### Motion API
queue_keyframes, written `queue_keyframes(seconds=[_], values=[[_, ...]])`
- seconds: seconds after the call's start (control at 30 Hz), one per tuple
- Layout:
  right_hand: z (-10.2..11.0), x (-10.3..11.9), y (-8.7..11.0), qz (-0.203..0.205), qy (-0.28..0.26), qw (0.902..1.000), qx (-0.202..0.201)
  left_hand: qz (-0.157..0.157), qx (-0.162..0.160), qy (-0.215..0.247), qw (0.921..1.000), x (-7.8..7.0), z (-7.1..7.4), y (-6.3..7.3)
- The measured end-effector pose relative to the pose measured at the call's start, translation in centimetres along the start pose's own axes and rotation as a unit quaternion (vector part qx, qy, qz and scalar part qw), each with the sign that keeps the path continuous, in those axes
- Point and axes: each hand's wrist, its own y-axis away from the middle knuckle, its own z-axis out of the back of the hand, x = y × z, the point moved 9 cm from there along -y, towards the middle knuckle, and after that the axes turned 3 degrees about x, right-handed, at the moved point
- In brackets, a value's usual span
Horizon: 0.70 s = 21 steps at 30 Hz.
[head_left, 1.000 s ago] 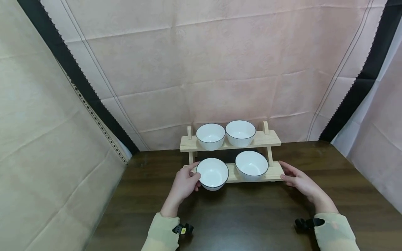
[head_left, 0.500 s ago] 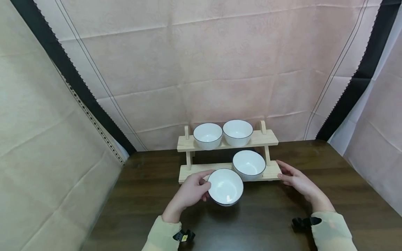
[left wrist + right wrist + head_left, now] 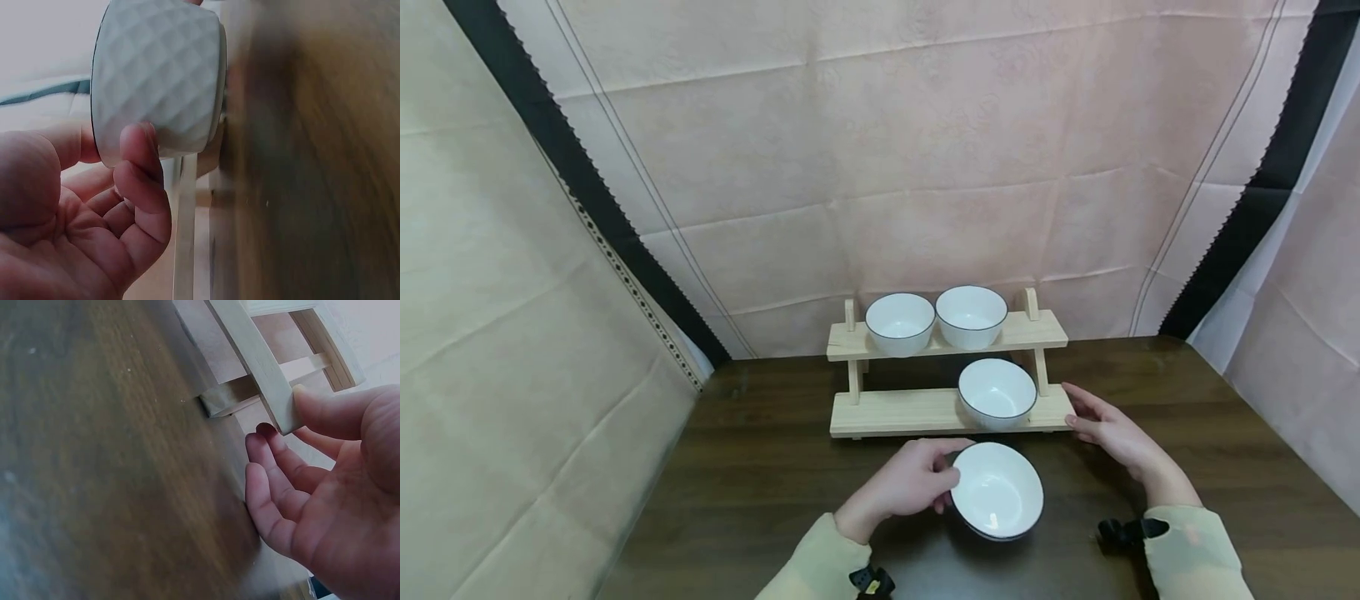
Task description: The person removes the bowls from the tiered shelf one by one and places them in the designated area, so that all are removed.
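Brown surface [image 3: 760, 467] bears rack [image 3: 898, 410], right hand [image 3: 1116, 437] pinching its four-o'clock end; left hand [image 3: 910, 479], apparently unloading, pinches bowl [image 3: 997, 490] at five; level set-down likely next.

White bowl [image 3: 997, 490], dark rim | mouth up | held before two-tier wooden rack [image 3: 895, 412]

behind the dark, wood-grained bench [image 3: 730, 475] hangs a creased, pale pink back cloth [image 3: 955, 167] with paired thin lines [image 3: 598, 92] near either side, separated by slanting black bands [image 3: 1273, 187] from a cream cloth [image 3: 505, 317] edged with dotted trim [image 3: 622, 273] at left and a pale, pinkish cloth [image 3: 1300, 333] at right.
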Motion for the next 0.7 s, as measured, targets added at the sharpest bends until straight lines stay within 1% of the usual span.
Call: queue_keyframes(seconds=[0.1, 0.23, 0.33, 0.47, 0.57, 0.7], values=[[0.0, 0.0, 0.1, 0.003, 0.004, 1.0000, -0.004, -0.003, 0.008, -0.011, 0.9999, -0.4, -1.0, -0.8], [-0.1, 0.3, 0.2, 0.004, 0.007, 1.0000, -0.005, -0.004, 0.010, -0.021, 0.9997, -0.6, -2.0, -1.8], [-0.1, 0.3, 0.2, 0.003, 0.009, 0.9999, -0.005, 0.001, 0.008, -0.027, 0.9996, -0.6, -2.5, -2.7], [-0.1, 0.2, 0.1, 0.005, 0.014, 0.9999, -0.006, 0.000, 0.008, -0.034, 0.9994, -0.9, -3.1, -3.8], [-0.1, 0.2, 0.0, 0.007, 0.014, 0.9999, -0.005, -0.003, 0.014, -0.039, 0.9992, -1.2, -3.7, -4.5], [-0.2, 0.2, 0.0, 0.007, 0.010, 0.9999, -0.003, 0.003, 0.024, -0.045, 0.9987, -1.3, -4.3, -5.4]])
